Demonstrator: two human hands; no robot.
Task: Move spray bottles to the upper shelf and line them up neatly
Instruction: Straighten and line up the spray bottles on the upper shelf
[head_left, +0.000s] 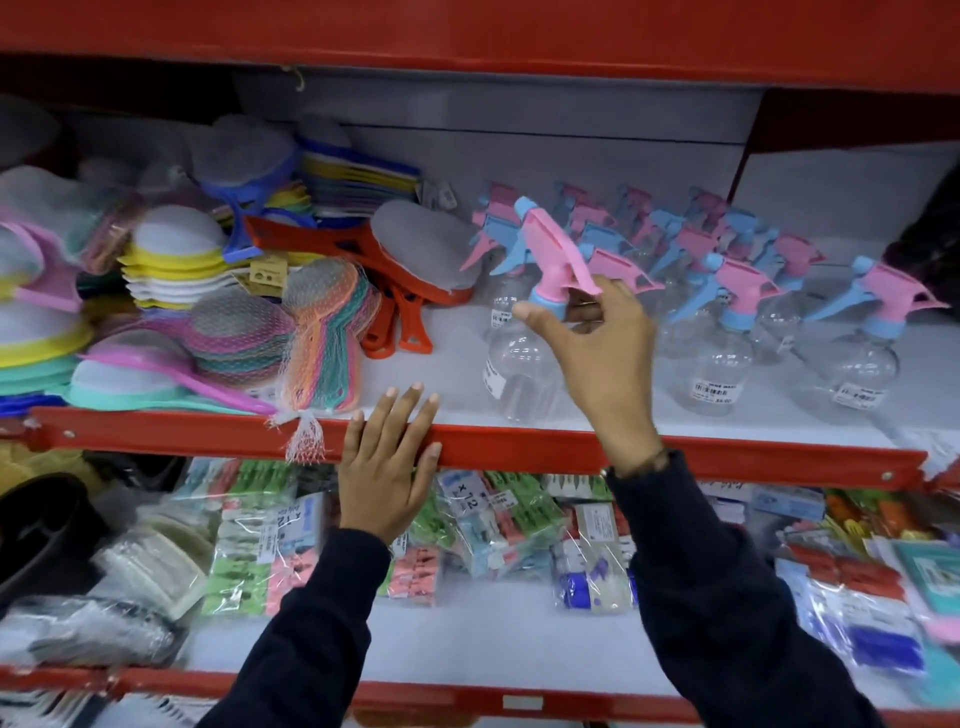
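Several clear spray bottles with pink and blue trigger heads stand on the upper shelf (519, 447), among them one at the right (852, 358) and one in the middle (719, 364). The front left bottle (514, 374) stands near the shelf's red front edge. My right hand (597, 353) is at its neck, thumb on the left and fingers behind the pink trigger head (550, 249); the grip looks loose. My left hand (387, 467) lies flat with fingers spread on the red shelf edge, left of that bottle, holding nothing.
Stacks of coloured mesh food covers and strainers (171, 260) fill the left half of the upper shelf, with a net bag (311, 353) hanging over its edge. The lower shelf holds packs of clothes pegs (260, 540) and other wrapped goods. A red panel (519, 31) overhangs the top.
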